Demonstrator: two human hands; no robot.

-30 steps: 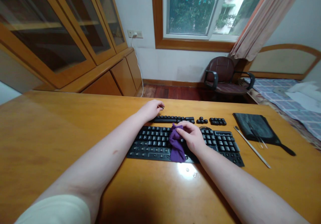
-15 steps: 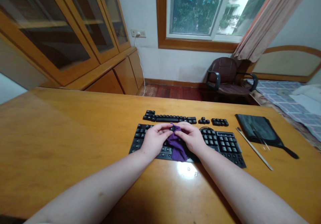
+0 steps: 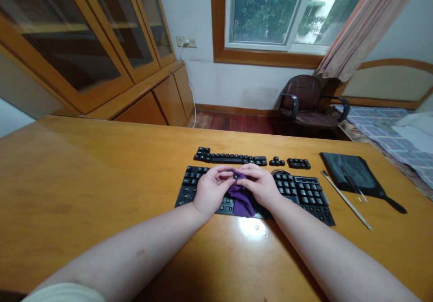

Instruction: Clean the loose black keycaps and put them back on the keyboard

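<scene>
Left hand [image 3: 211, 190] and right hand [image 3: 263, 187] both pinch a purple cloth [image 3: 242, 203] at frame centre, over the black keyboard [image 3: 287, 186], where a careless forward push could scatter the loose keycaps [image 3: 227, 161] lined up just above in the frame.

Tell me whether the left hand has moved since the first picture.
Yes. Against the keyboard, the left hand has come nearer the camera, from beside the loose keycaps to the purple cloth.

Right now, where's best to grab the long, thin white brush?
Probably mid-handle on the long, thin white brush, pinched from above, coming from the left: it lies flat, its bristles are at the far end, and a flat black pouch lies to its right.
</scene>
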